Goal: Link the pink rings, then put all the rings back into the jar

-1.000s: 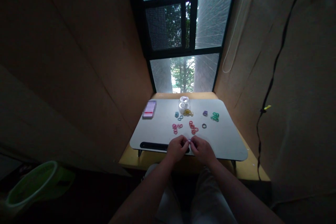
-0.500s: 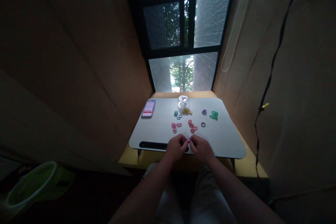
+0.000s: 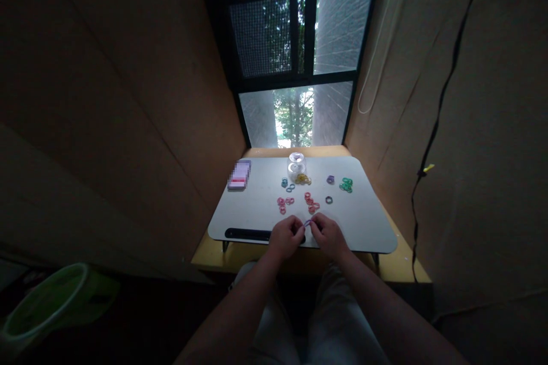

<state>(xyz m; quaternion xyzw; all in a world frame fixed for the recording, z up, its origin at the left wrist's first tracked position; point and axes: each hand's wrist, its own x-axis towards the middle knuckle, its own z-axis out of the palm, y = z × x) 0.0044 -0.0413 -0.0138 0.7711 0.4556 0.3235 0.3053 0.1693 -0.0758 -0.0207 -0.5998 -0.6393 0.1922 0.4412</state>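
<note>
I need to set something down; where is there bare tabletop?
Right front: between green bands, right hand and the right edge of the tabletop. Left: between phone-like slab, black strip and pink bands. Crowded: the middle, around orange bands, from clear jar to left hand.

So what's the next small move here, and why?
Perhaps lay the purple band, held between left hand and right hand, beside the purple cluster, since the green bands and pink bands also lie in own-colour groups.

We pinch a small purple band (image 3: pixel 307 223)
Our left hand (image 3: pixel 286 236) and right hand (image 3: pixel 329 235) hold it over the white table (image 3: pixel 363 222), near the red bands (image 3: pixel 310 202).
</note>
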